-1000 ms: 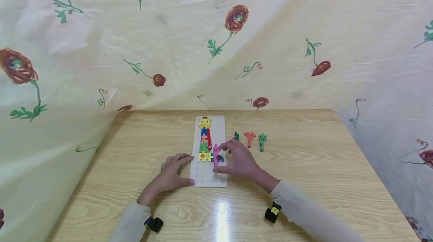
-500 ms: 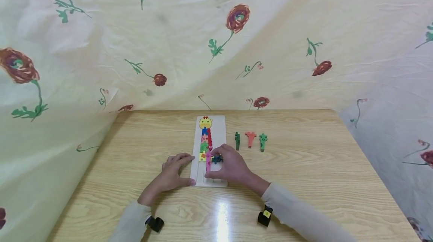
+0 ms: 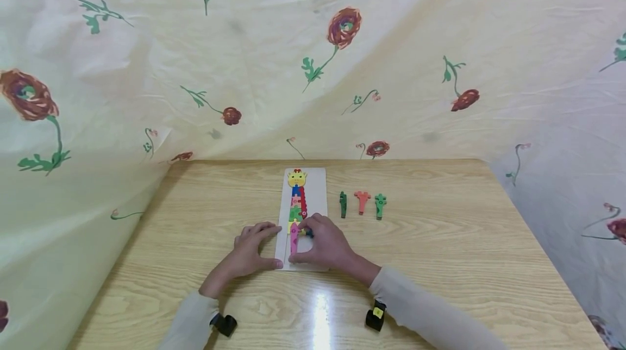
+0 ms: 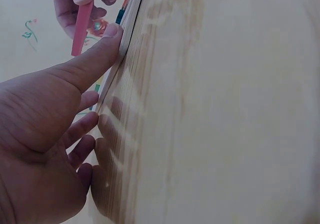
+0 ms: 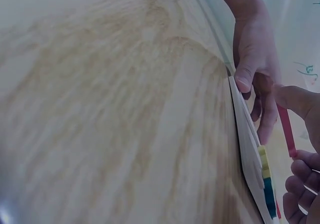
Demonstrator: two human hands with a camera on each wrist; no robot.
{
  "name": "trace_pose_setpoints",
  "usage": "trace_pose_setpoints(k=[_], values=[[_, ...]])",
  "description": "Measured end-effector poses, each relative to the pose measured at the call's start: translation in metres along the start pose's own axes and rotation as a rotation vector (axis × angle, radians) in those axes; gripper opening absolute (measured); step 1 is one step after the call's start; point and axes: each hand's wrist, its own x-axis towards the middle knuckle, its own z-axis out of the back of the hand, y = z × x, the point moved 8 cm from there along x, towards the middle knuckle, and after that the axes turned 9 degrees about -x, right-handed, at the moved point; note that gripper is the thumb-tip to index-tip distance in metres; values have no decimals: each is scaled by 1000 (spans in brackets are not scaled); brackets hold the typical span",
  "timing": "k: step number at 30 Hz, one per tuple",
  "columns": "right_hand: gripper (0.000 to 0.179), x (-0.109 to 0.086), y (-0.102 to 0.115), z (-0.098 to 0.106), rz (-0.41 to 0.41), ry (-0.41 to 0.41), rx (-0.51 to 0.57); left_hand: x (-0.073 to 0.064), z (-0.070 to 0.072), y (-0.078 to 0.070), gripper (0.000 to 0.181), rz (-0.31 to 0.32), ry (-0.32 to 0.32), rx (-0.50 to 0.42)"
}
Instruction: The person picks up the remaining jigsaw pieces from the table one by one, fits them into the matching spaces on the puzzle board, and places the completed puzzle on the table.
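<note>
My right hand (image 3: 326,244) pinches a long pink puzzle piece (image 3: 294,238) end to end between thumb and fingers, over the lower left of a white puzzle board (image 3: 315,192). In the left wrist view the pink piece (image 4: 82,28) shows edge-on, raised off the board. My left hand (image 3: 250,251) rests at the board's left edge, its thumb and fingertips touching the side. On the board a giraffe is built from a yellow head (image 3: 296,178), coloured neck pieces (image 3: 295,213) and a red mane strip (image 3: 303,200). My right hand partly hides the yellow and dark blue body pieces.
Right of the board lie a dark green piece (image 3: 343,205), an orange piece (image 3: 362,202) and a lighter green piece (image 3: 380,206). All stand on a wooden table (image 3: 440,241). A flowered cloth (image 3: 401,67) hangs behind and at both sides.
My right hand has carried the pink piece left and toward me, from over the dark blue piece to the board's lower left. The left hand has stayed at the edge.
</note>
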Motion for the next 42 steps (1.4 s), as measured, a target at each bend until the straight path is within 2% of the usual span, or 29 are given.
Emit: trace_pose_setpoints(k=[5,29,42], values=[[67,-1,2,-3,3,-11,-13,0,0,-1,81,-7,-7,-3],[70,5,2,-16,-17,47,-67,1,0,-1,81,4,-13,-1],[71,7,1,-21,-34,48,-105,0,0,-1,80,9,-11,-14]])
